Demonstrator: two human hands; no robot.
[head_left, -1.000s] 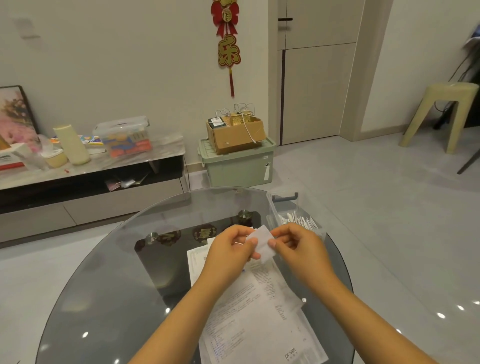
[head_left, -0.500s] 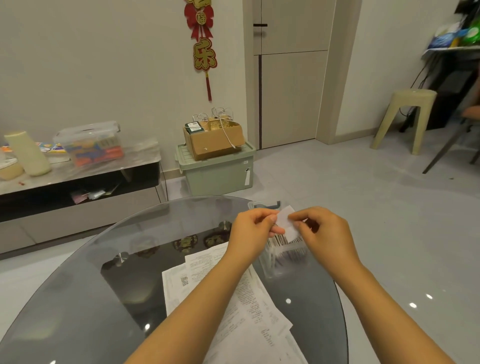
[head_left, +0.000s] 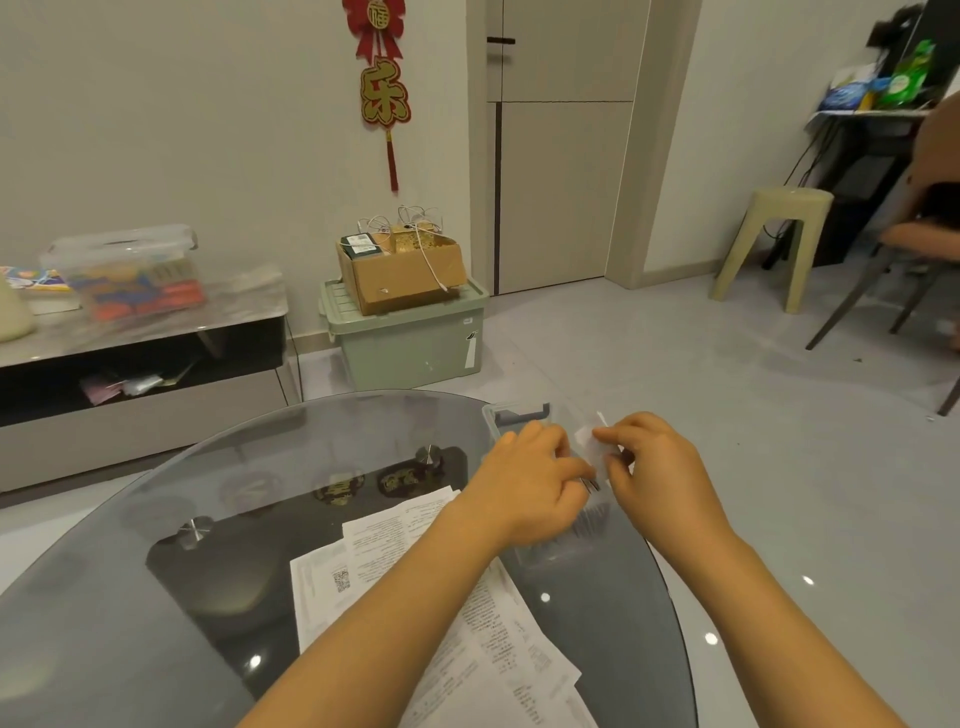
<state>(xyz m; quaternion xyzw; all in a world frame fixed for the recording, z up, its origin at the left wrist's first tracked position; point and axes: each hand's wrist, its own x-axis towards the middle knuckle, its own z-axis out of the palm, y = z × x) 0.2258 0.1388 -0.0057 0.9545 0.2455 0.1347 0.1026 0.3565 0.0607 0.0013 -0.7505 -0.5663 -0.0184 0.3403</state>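
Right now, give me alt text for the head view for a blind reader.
The left hand and right hand pinch a small white paper slip over a clear plastic box on a round grey glass table beside printed sheets.

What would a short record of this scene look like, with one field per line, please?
Surface: round glass table
Held item: small white slip, blurred
Left hand: fingers curled, pinching the slip's left edge
Right hand: pinching the slip's right side
Below the hands: clear plastic box at the table's far right edge
On the table: printed papers, partly under the left forearm
Background: green bin with a cardboard box on top
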